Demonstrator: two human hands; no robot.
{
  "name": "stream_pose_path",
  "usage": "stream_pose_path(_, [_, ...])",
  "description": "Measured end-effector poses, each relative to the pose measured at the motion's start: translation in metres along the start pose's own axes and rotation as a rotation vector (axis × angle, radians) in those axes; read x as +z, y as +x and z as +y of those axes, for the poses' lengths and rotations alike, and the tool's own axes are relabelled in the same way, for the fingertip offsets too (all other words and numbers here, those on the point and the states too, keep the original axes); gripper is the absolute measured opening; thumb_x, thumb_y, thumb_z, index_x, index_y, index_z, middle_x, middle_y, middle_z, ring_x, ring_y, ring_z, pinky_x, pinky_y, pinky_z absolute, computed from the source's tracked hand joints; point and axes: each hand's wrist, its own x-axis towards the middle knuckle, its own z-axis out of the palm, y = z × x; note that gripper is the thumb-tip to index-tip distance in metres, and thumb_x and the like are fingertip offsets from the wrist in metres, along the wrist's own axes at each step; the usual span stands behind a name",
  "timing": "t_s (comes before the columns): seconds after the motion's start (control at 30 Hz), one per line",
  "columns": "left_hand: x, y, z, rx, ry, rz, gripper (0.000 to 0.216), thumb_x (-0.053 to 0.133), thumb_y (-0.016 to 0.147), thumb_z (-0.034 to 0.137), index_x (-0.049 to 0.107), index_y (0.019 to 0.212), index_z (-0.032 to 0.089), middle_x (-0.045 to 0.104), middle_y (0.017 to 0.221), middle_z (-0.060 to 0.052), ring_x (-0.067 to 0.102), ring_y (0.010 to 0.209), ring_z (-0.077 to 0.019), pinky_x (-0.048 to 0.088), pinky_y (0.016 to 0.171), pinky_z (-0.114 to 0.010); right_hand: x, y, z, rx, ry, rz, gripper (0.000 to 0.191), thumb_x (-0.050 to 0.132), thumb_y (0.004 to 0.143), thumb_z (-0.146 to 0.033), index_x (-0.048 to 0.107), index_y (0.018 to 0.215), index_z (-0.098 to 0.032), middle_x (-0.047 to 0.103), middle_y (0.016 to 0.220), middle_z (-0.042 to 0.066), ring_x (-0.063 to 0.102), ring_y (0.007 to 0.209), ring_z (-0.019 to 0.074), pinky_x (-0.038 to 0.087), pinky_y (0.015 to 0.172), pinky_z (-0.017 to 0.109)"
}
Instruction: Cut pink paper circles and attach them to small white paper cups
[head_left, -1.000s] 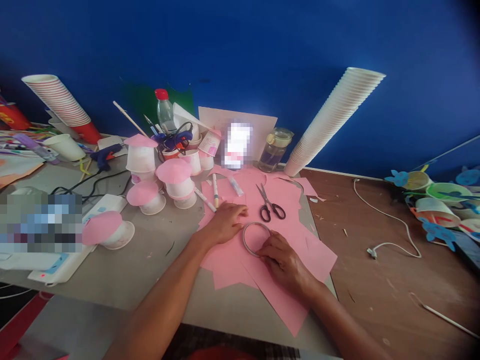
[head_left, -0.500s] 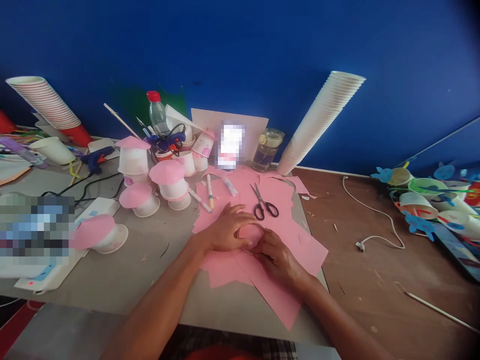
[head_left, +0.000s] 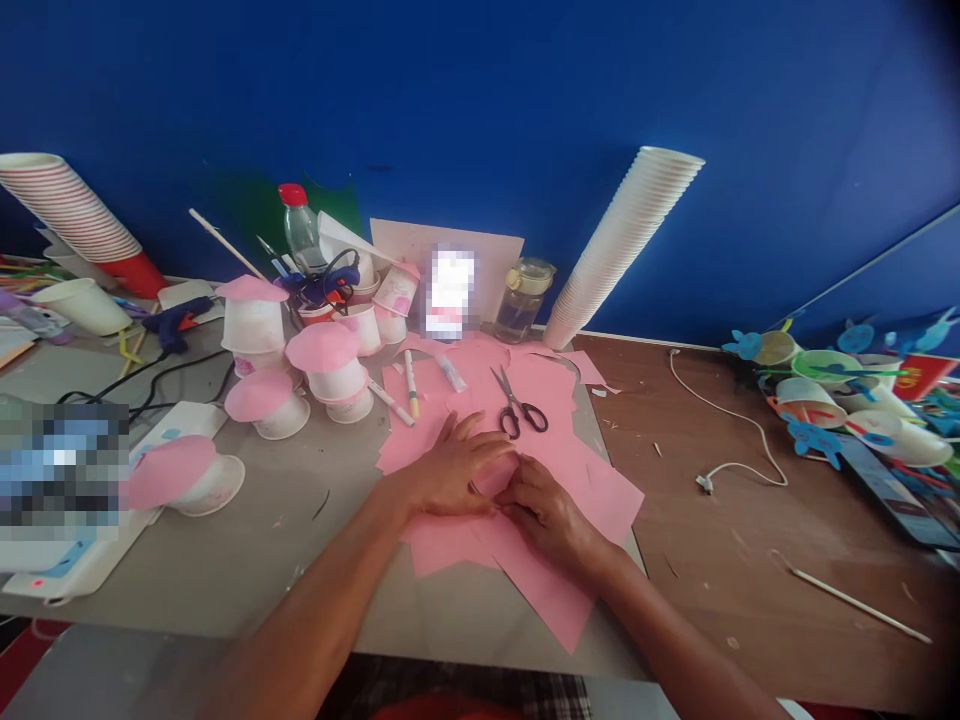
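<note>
My left hand lies with its fingers spread over a round pink piece, which a thin edge outlines. It covers much of that piece. At the right edge of the round piece, my right hand has its fingers pinched together; what they hold is hidden. Several pink paper sheets overlap under both hands. Black-handled scissors lie partly open on the paper, just beyond my hands. A capped marker and a small clear tube lie farther back on the sheets.
Paper cups with pink tops stand or lie at the left. A tall cup stack leans on the blue wall, beside a lidded jar. Blurred device lies far left; a white cable and decorated cups are at right.
The view has turned slightly right, so everything appears shifted left. My left hand now covers more of the round piece, and my right fingers have shifted slightly at its edge.
</note>
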Motion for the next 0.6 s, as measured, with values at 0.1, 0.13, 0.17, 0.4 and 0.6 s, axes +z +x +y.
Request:
stream_pose_path(0.1, [0.001, 0.0, 0.001, 0.004, -0.016, 0.02, 0.075, 0.067, 0.071, 0.045, 0.035, 0.137, 0.031, 0.042, 0.143, -0.001, 0.01, 0.14, -0.0345, 0.01, 0.112, -0.059, -0.001, 0.001, -0.003, 0.02, 0.002, -0.013, 0.022, 0.049, 0.086, -0.008, 0.066, 0.085, -0.021, 0.063, 0.088, 0.007, 0.054, 0.093, 0.0229, 0.045, 0.085, 0.043])
stream_pose_path(0.13, [0.002, 0.0, 0.001, 0.005, -0.021, 0.021, 0.074, 0.068, 0.071, 0.044, 0.035, 0.136, 0.031, 0.043, 0.142, -0.001, 0.011, 0.14, -0.0345, 0.012, 0.112, -0.058, -0.002, 0.001, -0.004, 0.026, 0.001, -0.014, 0.022, 0.048, 0.086, -0.008, 0.066, 0.084, -0.021, 0.063, 0.089, 0.008, 0.054, 0.093, 0.0228, 0.046, 0.084, 0.042])
stream_pose_path(0.17, [0.002, 0.0, 0.001, 0.006, -0.021, 0.022, 0.074, 0.069, 0.07, 0.043, 0.036, 0.136, 0.031, 0.043, 0.141, -0.001, 0.013, 0.139, -0.0348, 0.014, 0.111, -0.058, -0.002, 0.002, -0.005, 0.03, -0.003, -0.014, 0.022, 0.049, 0.086, -0.008, 0.067, 0.084, -0.021, 0.063, 0.088, 0.008, 0.054, 0.092, 0.0227, 0.046, 0.083, 0.042])
stream_pose_path(0.4, [0.002, 0.002, 0.002, -0.033, -0.028, 0.043, 0.072, 0.074, 0.064, 0.038, 0.043, 0.128, 0.03, 0.048, 0.136, -0.003, 0.021, 0.135, -0.036, 0.025, 0.106, -0.053, -0.006, 0.002, -0.008, 0.08, 0.042, 0.011, 0.018, 0.053, 0.084, -0.013, 0.068, 0.082, -0.022, 0.063, 0.081, 0.007, 0.055, 0.087, 0.0218, 0.047, 0.078, 0.039])
stream_pose_path(0.6, [-0.002, 0.002, 0.007, -0.037, -0.059, 0.034, 0.071, 0.076, 0.06, 0.036, 0.046, 0.124, 0.031, 0.05, 0.133, 0.0, 0.024, 0.133, -0.0341, 0.026, 0.106, -0.05, -0.019, 0.003, 0.006, 0.292, 0.094, 0.22, 0.013, 0.053, 0.085, -0.023, 0.065, 0.089, -0.021, 0.065, 0.087, 0.007, 0.06, 0.084, 0.02, 0.049, 0.075, 0.034])
